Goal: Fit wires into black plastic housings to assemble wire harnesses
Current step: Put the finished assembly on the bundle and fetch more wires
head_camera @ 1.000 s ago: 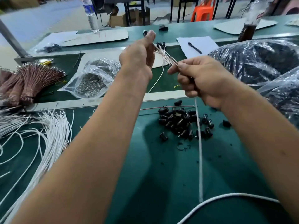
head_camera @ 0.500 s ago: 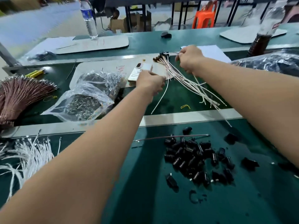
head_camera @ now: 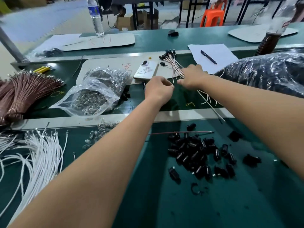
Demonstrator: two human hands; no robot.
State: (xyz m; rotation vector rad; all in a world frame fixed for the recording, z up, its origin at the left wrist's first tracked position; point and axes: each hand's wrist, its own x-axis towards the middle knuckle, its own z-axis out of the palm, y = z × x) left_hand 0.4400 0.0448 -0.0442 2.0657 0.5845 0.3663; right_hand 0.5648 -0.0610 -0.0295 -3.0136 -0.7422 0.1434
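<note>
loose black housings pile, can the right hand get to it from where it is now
Probably yes. The right hand rests on the finished harnesses farther back; the pile of housings lies uncovered beneath that forearm, so drawing back should reach it.

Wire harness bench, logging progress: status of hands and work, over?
Left hand pinching one white wire. Right hand pressing on finished harness bundle. Loose black housings wait nearer. Phone beside bundle, not blocking.
</note>
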